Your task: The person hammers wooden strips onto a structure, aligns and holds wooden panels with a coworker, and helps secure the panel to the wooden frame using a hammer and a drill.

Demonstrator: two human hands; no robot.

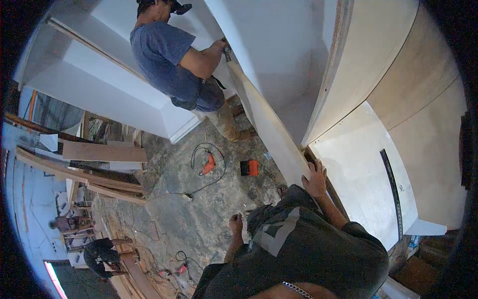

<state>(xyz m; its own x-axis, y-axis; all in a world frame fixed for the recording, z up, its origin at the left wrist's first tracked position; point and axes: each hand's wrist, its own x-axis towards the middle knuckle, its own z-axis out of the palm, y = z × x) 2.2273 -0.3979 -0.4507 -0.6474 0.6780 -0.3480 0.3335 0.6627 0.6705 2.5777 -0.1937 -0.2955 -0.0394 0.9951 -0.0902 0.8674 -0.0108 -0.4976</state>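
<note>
My right hand [314, 180] rests with its fingers apart on the near end of a long pale board [271, 127], beside the edge of a large wooden panel. Low in front of my dark shirt, my left hand [236, 225] hangs over the concrete floor with its fingers curled; whether anything is in it is too small to tell. At the board's far end a co-worker in a blue shirt [167, 62] holds a tool [227, 52] against it.
An orange corded drill [208, 164] and a black and orange box [249, 168] lie on the floor. Long planks [104, 152] are at the left. Two more people [102, 256] work at the lower left. Large pale panels [358, 159] stand at the right.
</note>
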